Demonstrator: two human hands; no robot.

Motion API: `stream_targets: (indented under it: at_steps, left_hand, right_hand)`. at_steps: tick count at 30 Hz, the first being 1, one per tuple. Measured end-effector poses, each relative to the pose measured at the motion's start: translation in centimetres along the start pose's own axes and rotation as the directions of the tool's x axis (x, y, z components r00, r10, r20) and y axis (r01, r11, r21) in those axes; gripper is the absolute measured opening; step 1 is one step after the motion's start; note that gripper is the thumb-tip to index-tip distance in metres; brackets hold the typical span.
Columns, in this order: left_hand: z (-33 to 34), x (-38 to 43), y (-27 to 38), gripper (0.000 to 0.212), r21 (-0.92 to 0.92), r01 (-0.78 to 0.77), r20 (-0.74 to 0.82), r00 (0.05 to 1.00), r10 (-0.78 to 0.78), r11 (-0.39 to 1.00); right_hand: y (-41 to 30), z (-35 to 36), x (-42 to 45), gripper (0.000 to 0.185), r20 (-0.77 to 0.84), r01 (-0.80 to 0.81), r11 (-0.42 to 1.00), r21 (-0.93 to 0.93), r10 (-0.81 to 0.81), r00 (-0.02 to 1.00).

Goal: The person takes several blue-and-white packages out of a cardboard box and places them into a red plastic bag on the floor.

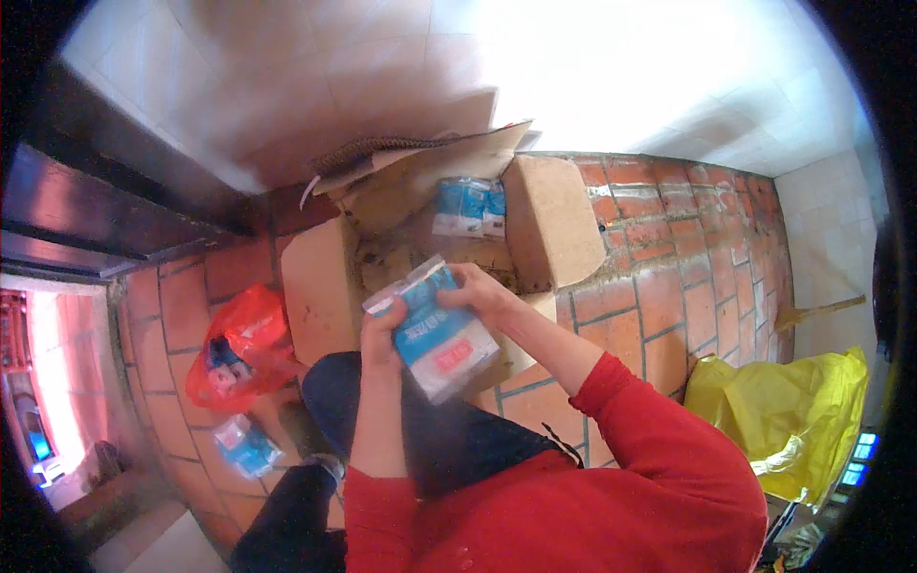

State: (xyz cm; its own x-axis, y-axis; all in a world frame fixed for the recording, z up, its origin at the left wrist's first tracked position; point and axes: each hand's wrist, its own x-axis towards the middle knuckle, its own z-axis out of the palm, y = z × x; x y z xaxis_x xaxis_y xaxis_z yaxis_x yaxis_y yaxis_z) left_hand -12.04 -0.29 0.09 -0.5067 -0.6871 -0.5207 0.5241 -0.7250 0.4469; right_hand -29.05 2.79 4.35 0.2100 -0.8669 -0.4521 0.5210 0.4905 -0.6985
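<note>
Between my two hands is a blue-and-white plastic packet (437, 333) that bears writing and a red patch. My left hand (382, 331) grips its left edge near the top, thumb on the front. On the upper right corner, my right hand (481, 292) holds it with the thumb across the face. Just beyond the packet stands an open cardboard box (551, 222) with its flaps spread. Similar blue-and-white packets (469, 208) lie inside, toward its far right. The held packet and my hands hide part of the box's near side.
Left of the box, a red plastic bag (251, 329) lies on the tiled floor (609, 322) with packets partly visible in it. One loose packet (247, 445) rests below the bag, near my foot. A yellow plastic bag (777, 422) stands at right. A pale wall (387, 64) rises behind the box.
</note>
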Motion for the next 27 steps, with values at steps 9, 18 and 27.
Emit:
stream_targets:
  at_steps: [9,18,27]
  left_hand:
    - [1.3,0.0,-0.9,0.02,0.351,-0.279,-0.06,0.946,0.32,0.894]
    - [1.0,-0.4,-0.5,0.028,0.095,-0.121,-0.071,0.989,0.128,0.988]
    - [0.7,-0.2,-1.1,0.038,0.433,0.037,0.028,0.998,-0.054,0.9]
  right_hand:
    - [3.1,0.0,0.7,0.029,-0.126,0.297,0.541,-0.787,-0.612,0.781]
    - [-0.5,1.3,0.2,0.022,-0.213,0.032,0.999,-0.035,-0.039,0.976]
    - [-0.7,-2.8,1.0,0.042,-0.337,0.114,0.924,0.365,0.017,0.941]
